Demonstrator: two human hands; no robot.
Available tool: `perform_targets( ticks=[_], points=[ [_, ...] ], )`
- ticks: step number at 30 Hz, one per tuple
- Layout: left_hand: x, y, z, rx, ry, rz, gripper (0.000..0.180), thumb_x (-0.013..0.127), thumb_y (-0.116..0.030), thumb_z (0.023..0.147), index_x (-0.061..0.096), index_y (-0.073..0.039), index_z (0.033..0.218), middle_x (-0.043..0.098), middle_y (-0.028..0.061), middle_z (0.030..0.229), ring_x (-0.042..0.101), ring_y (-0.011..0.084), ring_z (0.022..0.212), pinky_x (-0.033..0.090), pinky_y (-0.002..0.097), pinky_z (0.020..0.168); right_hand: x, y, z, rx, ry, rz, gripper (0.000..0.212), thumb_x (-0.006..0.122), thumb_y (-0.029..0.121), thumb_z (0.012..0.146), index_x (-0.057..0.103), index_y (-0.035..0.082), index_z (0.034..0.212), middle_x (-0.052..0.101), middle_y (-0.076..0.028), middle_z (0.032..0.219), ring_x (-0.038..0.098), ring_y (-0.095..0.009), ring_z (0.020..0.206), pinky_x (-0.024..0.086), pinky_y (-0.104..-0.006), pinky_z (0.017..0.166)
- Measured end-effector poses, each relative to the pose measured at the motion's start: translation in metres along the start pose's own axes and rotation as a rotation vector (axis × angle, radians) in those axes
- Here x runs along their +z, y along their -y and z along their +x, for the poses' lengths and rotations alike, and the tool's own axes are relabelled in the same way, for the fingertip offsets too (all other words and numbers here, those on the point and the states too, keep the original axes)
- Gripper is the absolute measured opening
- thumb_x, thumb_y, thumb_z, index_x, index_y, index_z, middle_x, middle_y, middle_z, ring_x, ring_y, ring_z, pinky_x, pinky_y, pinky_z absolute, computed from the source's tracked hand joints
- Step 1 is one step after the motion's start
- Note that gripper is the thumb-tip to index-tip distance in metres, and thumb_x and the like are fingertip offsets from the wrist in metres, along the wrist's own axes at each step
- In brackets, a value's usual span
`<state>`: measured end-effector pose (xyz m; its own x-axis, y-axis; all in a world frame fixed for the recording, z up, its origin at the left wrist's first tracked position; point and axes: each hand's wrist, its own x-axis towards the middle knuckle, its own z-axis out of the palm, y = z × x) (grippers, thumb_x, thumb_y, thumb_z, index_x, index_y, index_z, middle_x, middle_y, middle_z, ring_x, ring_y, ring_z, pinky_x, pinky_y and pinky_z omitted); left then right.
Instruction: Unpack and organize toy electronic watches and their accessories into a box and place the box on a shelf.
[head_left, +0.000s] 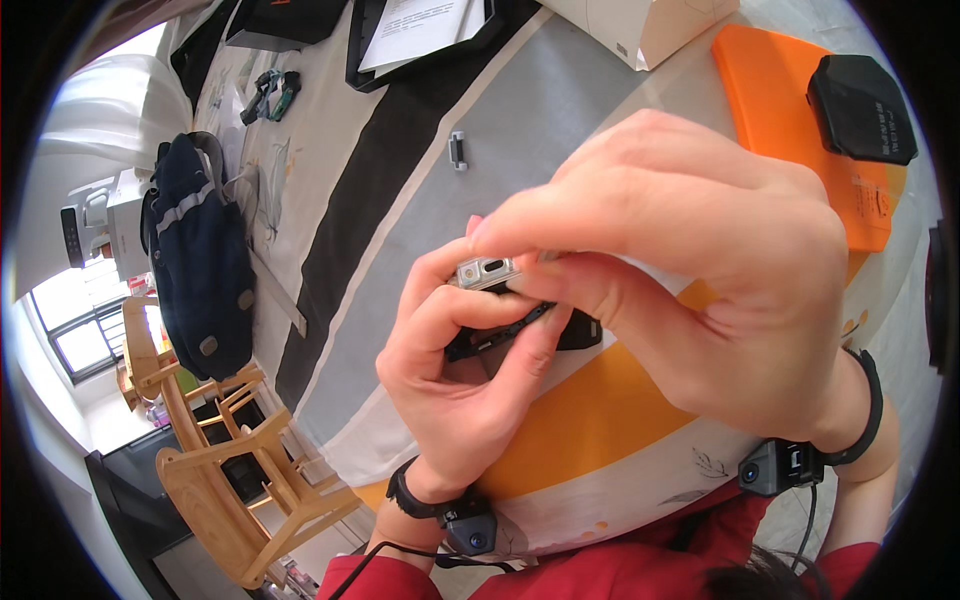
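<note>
My left hand (450, 375) is closed around a small silver metal part (470, 274) with a dark oval slot in its end. Below that part, the same fingers and thumb also grip a black piece (580, 335), which sticks out to the right under my right hand. My right hand (710, 270) reaches over from the right, thumb and forefinger pinched at the right end of the silver part. Its fingertips cover that end, so I cannot tell whether they hold anything else. Beyond both hands, a small grey and black clip-like piece (458, 150) lies on the striped tablecloth (400, 225).
An orange case (765, 110) lies at the far right with a black octagonal pad (862, 110) on it. A white box (640, 30) and a black tray (365, 78) with papers stand at the back. Left are a navy bag (205, 270) and wooden chairs (210, 510). Cameras are strapped to both wrists.
</note>
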<state>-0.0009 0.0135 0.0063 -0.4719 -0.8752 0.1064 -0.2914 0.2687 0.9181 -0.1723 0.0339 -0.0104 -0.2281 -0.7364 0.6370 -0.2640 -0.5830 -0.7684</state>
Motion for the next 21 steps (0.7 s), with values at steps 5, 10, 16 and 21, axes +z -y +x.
perform_targets(
  ticks=[5, 10, 16, 21],
  points=[
    [0.000, 0.003, 0.002, 0.032, -0.017, -0.057, 0.015, 0.073, 0.008, 0.071, 0.063, 0.001, 0.080, 0.060, 0.0169, 0.110, 0.058, 0.0283, 0.111, 0.033, 0.0489, 0.108, -0.010, 0.011, 0.005, 0.203, 0.084, -0.072, 0.015, 0.064, -0.006, 0.077, 0.066, -0.003, 0.092, 0.064, -0.007, 0.084, 0.055, -0.017, 0.063, 0.044, -0.0269, 0.055],
    [-0.002, 0.005, 0.002, 0.001, -0.016, -0.078, 0.016, 0.073, 0.007, 0.072, 0.063, 0.000, 0.082, 0.060, 0.0165, 0.110, 0.058, 0.0288, 0.111, 0.034, 0.0484, 0.108, -0.008, 0.002, -0.001, 0.181, 0.229, -0.147, 0.017, 0.063, -0.005, 0.078, 0.065, 0.000, 0.094, 0.057, -0.006, 0.079, 0.052, -0.015, 0.061, 0.042, -0.0254, 0.053],
    [-0.004, 0.006, 0.003, 0.000, -0.004, -0.089, 0.016, 0.073, 0.007, 0.072, 0.063, 0.000, 0.083, 0.059, 0.0161, 0.111, 0.057, 0.0284, 0.112, 0.035, 0.0463, 0.107, -0.010, -0.001, -0.006, 0.286, 0.300, -0.080, 0.030, 0.069, -0.004, 0.074, 0.068, 0.004, 0.103, 0.058, -0.006, 0.077, 0.053, -0.014, 0.058, 0.041, -0.0255, 0.050],
    [-0.006, 0.008, 0.005, -0.010, -0.006, -0.191, 0.016, 0.073, 0.007, 0.073, 0.063, 0.000, 0.084, 0.059, 0.0162, 0.113, 0.056, 0.0285, 0.114, 0.037, 0.0433, 0.105, -0.010, -0.003, -0.007, 0.322, 0.318, -0.048, 0.029, 0.068, -0.004, 0.077, 0.068, 0.003, 0.105, 0.057, -0.005, 0.074, 0.054, -0.011, 0.057, 0.041, -0.0237, 0.050]
  ],
)
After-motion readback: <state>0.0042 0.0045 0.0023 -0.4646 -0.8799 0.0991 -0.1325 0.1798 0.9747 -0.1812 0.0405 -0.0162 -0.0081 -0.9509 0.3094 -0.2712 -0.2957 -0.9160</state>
